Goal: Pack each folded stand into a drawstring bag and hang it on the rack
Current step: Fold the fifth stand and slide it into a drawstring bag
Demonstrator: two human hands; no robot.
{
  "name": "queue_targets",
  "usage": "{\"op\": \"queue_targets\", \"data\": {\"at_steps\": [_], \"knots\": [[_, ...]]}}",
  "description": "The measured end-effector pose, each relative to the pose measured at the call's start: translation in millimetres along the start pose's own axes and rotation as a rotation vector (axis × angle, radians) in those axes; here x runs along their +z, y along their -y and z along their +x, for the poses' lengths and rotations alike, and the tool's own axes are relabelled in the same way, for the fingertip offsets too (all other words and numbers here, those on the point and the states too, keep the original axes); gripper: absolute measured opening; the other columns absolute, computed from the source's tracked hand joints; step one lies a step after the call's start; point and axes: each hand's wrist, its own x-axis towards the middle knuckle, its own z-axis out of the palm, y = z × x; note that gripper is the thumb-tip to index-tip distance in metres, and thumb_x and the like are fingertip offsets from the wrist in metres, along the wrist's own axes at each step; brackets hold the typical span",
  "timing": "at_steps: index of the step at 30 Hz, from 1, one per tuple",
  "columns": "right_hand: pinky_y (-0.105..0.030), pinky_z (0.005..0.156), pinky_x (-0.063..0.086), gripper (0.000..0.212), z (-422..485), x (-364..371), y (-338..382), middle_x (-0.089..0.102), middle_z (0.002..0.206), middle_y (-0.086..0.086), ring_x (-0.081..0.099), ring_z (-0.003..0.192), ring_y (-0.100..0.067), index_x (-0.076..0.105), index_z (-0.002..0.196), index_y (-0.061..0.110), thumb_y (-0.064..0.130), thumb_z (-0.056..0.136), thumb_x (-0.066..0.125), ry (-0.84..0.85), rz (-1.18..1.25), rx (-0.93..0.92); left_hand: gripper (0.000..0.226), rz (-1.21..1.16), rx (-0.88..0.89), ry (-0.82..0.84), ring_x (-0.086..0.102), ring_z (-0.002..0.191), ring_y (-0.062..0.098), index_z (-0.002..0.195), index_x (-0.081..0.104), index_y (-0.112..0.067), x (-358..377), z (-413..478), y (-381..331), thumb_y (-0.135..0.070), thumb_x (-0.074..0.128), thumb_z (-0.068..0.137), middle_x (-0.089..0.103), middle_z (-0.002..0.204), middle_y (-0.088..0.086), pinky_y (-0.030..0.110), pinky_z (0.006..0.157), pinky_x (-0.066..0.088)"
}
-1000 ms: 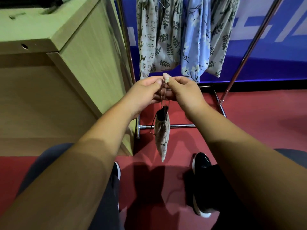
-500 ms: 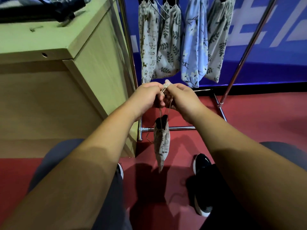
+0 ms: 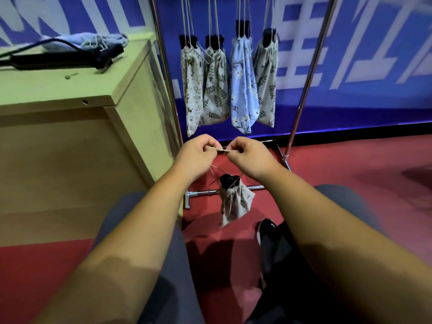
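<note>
Evidently soft and light, the drawstring bag dangles by its cord right of the desk's near corner and is best handled by that cord. The left hand and right hand, close together, each pinch it. Its cinched mouth shows what seems a black stand (other bags hang on the rack).

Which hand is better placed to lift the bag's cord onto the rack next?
Probably the right hand: both pinch the cord, but it sits nearer the gap between the hanging bags and the rack pole.
</note>
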Motion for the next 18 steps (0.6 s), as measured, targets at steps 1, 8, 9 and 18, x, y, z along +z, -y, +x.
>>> {"op": "queue_targets", "data": {"at_steps": [1,8,9,18], "knots": [[-0.012,0.052,0.037,0.005,-2,-3,0,0.067,0.075,0.005,0.053,0.062,-0.005,0.074,0.092,0.02,0.019,0.094,0.07,-0.018,-0.04,-0.004,0.02,0.007,0.005,-0.001,0.052,0.056,0.01,0.086,0.073,-0.035,2,-3,-5,-0.018,0.06,0.088,0.059,0.062,-0.013,0.031,0.06,0.043],[-0.028,0.066,0.053,0.014,-5,-45,16,0.073,0.071,0.004,0.062,0.062,-0.008,0.081,0.091,0.024,0.032,0.098,0.072,-0.091,-0.051,-0.005,0.015,0.067,0.083,0.086,0.07,0.059,0.023,0.088,0.074,-0.034,-1,1,-49,-0.024,0.065,0.094,0.057,0.061,-0.009,0.027,0.056,0.045],[-0.024,0.062,0.049,0.014,-7,-50,19,0.071,0.068,0.004,0.061,0.062,-0.007,0.081,0.091,0.024,0.033,0.098,0.073,-0.101,-0.065,-0.005,0.015,0.073,0.088,0.104,0.069,0.054,0.016,0.089,0.074,-0.032,-2,4,-55,-0.023,0.065,0.096,0.058,0.06,-0.01,0.025,0.054,0.045],[-0.03,0.056,0.061,0.017,7,-138,83,0.053,0.061,-0.004,0.054,0.052,-0.014,0.078,0.09,0.006,0.023,0.094,0.08,-0.211,0.274,0.117,0.015,-0.052,0.133,0.18,0.065,0.052,0.017,0.084,0.067,-0.009,-26,37,-171,-0.008,0.065,0.099,0.065,0.064,0.011,0.032,0.051,0.06]]}}
